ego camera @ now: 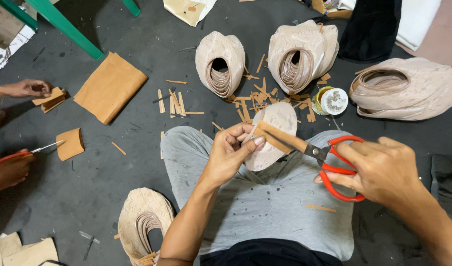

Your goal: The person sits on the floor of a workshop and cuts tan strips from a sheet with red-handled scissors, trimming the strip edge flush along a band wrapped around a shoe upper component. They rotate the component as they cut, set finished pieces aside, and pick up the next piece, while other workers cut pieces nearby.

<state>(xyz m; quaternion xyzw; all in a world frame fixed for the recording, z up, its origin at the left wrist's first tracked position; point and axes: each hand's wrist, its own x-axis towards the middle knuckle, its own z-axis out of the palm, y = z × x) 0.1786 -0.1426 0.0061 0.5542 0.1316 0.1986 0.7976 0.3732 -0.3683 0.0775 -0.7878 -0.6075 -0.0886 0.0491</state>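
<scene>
**Strip and scissors over my lap**

My left hand (232,150) pinches one end of a tan strip (280,138), fingers clamped on it; its long axis runs from upper left down to lower right, above my grey-clad knee, its far end lying along the blades; my right hand (383,170) grips the red-handled scissors (334,165), which point left and slightly up along the strip; a pale coiled bundle (275,135) sits right behind it; offcuts (250,101) litter the dark floor (137,148); a small tin (332,101) stands beyond; another person's hands (11,170) cut pieces at far left.
</scene>
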